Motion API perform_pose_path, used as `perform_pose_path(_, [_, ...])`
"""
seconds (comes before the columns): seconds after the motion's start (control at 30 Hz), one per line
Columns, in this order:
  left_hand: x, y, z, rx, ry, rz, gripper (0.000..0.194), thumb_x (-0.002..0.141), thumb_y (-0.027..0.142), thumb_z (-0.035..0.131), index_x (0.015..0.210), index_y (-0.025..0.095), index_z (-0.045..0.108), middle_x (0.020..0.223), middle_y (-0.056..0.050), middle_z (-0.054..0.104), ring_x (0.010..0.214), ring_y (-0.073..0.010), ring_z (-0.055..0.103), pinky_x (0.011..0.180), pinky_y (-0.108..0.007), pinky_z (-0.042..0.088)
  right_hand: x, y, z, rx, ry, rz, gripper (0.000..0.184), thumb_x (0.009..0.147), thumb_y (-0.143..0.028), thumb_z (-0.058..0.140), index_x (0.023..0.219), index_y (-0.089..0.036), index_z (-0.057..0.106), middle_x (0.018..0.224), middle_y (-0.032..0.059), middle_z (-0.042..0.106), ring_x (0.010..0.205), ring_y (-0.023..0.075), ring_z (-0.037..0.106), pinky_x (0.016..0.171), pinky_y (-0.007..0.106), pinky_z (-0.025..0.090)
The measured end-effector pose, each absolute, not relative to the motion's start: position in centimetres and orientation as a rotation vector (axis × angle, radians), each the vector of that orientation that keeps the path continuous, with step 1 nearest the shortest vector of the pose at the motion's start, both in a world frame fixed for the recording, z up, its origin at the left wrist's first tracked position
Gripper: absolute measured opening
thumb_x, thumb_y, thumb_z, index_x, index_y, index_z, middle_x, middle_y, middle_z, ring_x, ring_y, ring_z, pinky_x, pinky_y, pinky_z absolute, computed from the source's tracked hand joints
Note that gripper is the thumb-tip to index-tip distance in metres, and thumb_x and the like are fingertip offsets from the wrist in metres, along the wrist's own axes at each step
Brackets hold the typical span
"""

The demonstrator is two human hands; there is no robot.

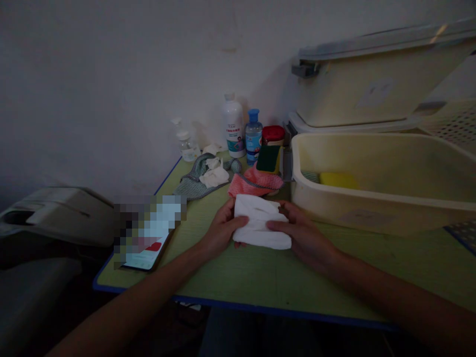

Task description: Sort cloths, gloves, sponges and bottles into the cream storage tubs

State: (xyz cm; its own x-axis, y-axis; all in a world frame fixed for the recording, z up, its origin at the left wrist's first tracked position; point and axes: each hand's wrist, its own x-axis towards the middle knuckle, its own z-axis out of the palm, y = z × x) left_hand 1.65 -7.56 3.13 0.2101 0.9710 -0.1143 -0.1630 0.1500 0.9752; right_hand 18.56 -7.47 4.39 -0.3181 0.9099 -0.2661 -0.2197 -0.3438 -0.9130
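A folded white tissue (262,233), stacked in soft layers, is held up over the front of the table between both my hands. My left hand (222,227) grips its left edge, thumb on top and fingers tucked behind. On the right edge my right hand (307,238) pinches it the same way, its thumb lying across the face. Just behind the tissue lies a crumpled pink cloth (253,182), with a green and yellow scouring sponge (268,159) resting on it. Crumpled white tissues (214,174) sit on a grey-green cloth (190,184) further left.
A lit phone (148,243) lies on the green table (238,280) at left. Along the wall stand a clear jar (188,147), a white bottle (234,129), a blue bottle (253,139) and a red-lidded container (273,134). At right is an open cream bin (357,208) with a yellow item (338,180) inside.
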Motion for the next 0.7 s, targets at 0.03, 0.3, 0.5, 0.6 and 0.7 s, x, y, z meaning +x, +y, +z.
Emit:
perform_pose_path(0.03, [1.64, -7.58, 3.04, 1.082, 0.996, 1.056, 0.038, 0.065, 0.029, 0.066, 0.097, 0.016, 0.048, 0.061, 0.005, 0.057, 0.032, -0.0060, 0.045, 0.026, -0.016, 0.032, 18.57, -7.48, 4.44, -1.069, -1.020, 1.792, 0.048, 0.056, -0.026, 0.070, 0.097, -0.021, 0.044, 0.097, 0.0042, 0.060, 0.077, 0.0160, 0.060, 0.062, 0.027, 0.048])
perform_pose_path(0.3, [1.56, -7.39, 2.42, 1.160, 0.961, 1.192, 0.032, 0.063, 0.030, 0.073, 0.084, 0.017, 0.051, 0.063, 0.005, 0.058, 0.037, -0.0046, 0.046, 0.032, -0.015, 0.035, 18.39, -7.69, 3.99, -1.117, -1.075, 1.658, 0.062, 0.051, -0.022, 0.077, 0.104, -0.022, 0.045, 0.104, 0.0043, 0.061, 0.080, 0.0161, 0.062, 0.065, 0.028, 0.051])
perform_pose_path(0.5, [1.47, -7.27, 2.54, 1.125, 0.862, 1.299, 0.029, 0.057, 0.023, 0.080, 0.074, 0.014, 0.058, 0.071, 0.002, 0.063, 0.060, -0.0069, 0.055, 0.054, -0.015, 0.046, 18.54, -7.47, 3.67, -1.030, -1.042, 1.719, 0.051, 0.052, -0.023, 0.078, 0.098, -0.018, 0.055, 0.095, 0.0031, 0.066, 0.075, 0.0144, 0.061, 0.072, 0.029, 0.049])
perform_pose_path(0.6, [1.51, -7.34, 2.66, 1.098, 0.841, 1.279, 0.027, 0.058, 0.024, 0.080, 0.076, 0.015, 0.061, 0.070, 0.002, 0.063, 0.056, -0.0061, 0.054, 0.049, -0.014, 0.044, 18.61, -7.36, 3.63, -0.975, -1.049, 1.737, 0.046, 0.053, -0.024, 0.078, 0.095, -0.018, 0.059, 0.098, 0.0039, 0.067, 0.076, 0.0142, 0.061, 0.075, 0.030, 0.048])
perform_pose_path(0.7, [1.49, -7.39, 2.69, 1.060, 0.794, 1.229, 0.026, 0.060, 0.024, 0.079, 0.078, 0.016, 0.062, 0.068, 0.003, 0.062, 0.047, -0.0050, 0.051, 0.038, -0.013, 0.039, 18.70, -7.37, 3.68, -0.954, -1.046, 1.742, 0.044, 0.054, -0.023, 0.077, 0.094, -0.018, 0.060, 0.097, 0.0034, 0.068, 0.074, 0.0135, 0.061, 0.076, 0.030, 0.047])
